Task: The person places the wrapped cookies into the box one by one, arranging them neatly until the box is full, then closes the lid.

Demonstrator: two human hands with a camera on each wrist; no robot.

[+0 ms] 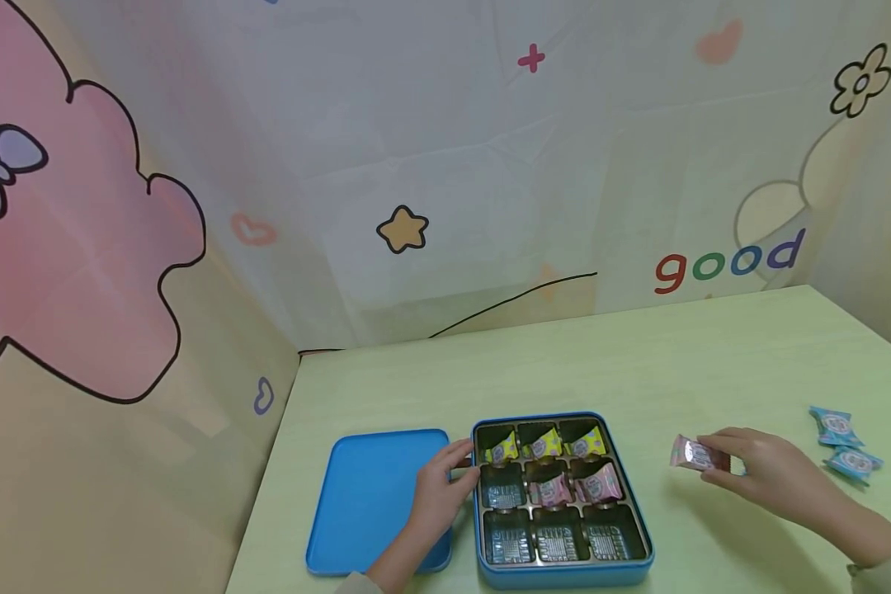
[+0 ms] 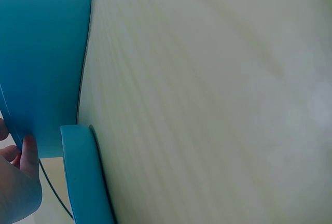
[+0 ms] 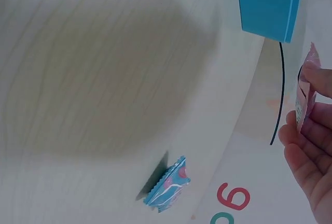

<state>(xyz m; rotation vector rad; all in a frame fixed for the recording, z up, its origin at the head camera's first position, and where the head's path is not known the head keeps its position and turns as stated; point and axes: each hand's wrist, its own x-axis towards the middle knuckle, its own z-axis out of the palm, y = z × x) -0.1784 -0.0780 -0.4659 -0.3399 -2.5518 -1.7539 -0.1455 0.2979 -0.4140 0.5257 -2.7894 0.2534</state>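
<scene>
In the head view my right hand (image 1: pixel 775 478) pinches a pink-wrapped candy (image 1: pixel 689 454) between thumb and fingers, right of the blue tin (image 1: pixel 564 576). The right wrist view shows the same wrapper (image 3: pixel 305 97) at my fingertips. My left hand (image 1: pixel 441 491) rests its fingertips against the tin's left wall, none of them inside. The tin's divided tray holds several yellow candies (image 1: pixel 544 445) across the back row. Pink candies (image 1: pixel 552 491) lie in the middle and right compartments of the middle row. Bare tray bottom shows in its left compartment and along the front row.
A blue lid (image 1: pixel 379 503) lies left of the tin, partly behind my left forearm. Two blue-wrapped candies (image 1: pixel 852 462) lie at the far right of the table. Another blue candy (image 3: pixel 168 182) appears in the right wrist view. A printed cloth (image 1: pixel 460 181) hangs behind the table.
</scene>
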